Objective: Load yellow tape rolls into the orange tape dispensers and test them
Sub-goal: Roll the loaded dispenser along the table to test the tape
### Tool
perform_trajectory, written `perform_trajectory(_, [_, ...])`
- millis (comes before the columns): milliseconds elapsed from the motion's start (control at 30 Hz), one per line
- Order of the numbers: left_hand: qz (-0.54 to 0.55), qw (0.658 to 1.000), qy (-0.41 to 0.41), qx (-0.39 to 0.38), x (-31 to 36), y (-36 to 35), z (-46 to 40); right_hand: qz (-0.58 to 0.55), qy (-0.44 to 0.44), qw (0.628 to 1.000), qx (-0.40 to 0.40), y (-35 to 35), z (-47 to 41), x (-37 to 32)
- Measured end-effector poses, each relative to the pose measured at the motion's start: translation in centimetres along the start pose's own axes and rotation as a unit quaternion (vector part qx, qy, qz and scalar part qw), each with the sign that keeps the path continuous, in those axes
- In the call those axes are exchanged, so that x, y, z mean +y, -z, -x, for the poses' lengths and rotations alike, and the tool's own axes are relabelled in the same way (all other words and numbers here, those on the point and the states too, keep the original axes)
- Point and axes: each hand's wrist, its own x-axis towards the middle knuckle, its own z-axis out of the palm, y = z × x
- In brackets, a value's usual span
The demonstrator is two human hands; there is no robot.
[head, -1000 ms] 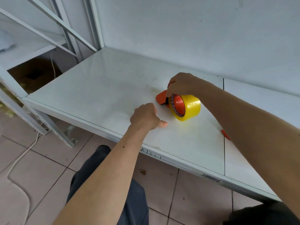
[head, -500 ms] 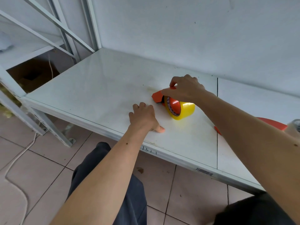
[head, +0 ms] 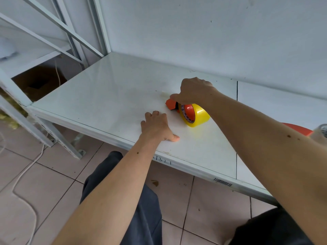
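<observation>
Cardboard box seen far left, under the adjacent rack. White cable lies on the tiled floor. Left hand is laid flat on the white shelf near its front edge, fingers relaxed, nothing gripped. Just right of it, the orange tape dispenser with the yellow tape roll mounted sits on the shelf, gripped from above by the right hand, fingers curled round it. A second orange object is partly hidden behind the right forearm.

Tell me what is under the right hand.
The right hand grips an orange tape dispenser loaded with a yellow tape roll. The dispenser's top and handle are hidden under the hand.
</observation>
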Motion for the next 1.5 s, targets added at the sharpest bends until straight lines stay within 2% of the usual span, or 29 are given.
perform_trajectory(167, [0.005,1.0,0.002,-0.014,-0.2,0.2,-0.3,0.087,0.005,0.996,-0.03,0.0,-0.3,-0.5])
perform_trajectory(467, [0.003,0.999,0.008,-0.038,0.0,-0.3,-0.8,0.135,0.031,0.989,-0.055,1.0,-0.2,-0.7])
perform_trajectory(967, [-0.025,0.999,0.018,-0.043,-1.1,-0.8,-1.5,0.13,0.052,0.985,-0.1,1.3,0.3,-0.1])
perform_trajectory(1500, [-0.027,0.999,0.013,-0.045,-1.3,-0.8,-1.8,0.123,0.04,0.985,-0.112,1.2,3.9,2.3])
